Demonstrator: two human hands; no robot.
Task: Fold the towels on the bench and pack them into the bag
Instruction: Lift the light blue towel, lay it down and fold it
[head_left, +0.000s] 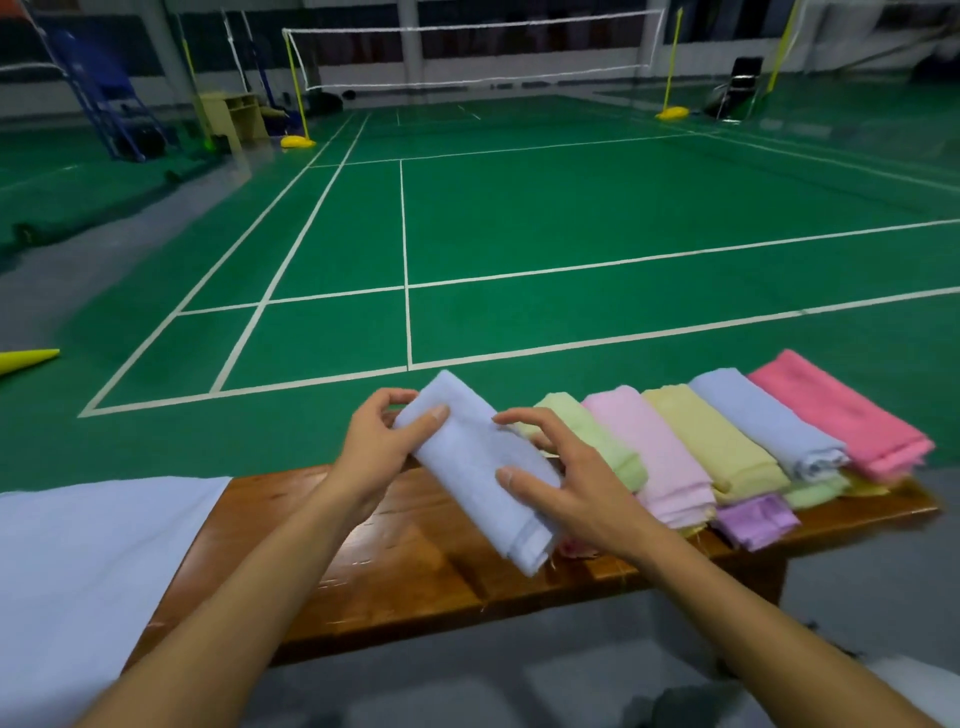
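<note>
Pale blue folded terry towel (478, 467) over brown wooden bench (395, 561); left hand (382, 441) pinches its far end, right hand (561, 483) fingertips on it, fingers spread

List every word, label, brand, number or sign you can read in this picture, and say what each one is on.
None can be read.
The folded towels and the lavender towel held by the left hand and right hand show no tags or print.
The bench is bare wood.
The far court equipment is too blurred to tell.
</note>
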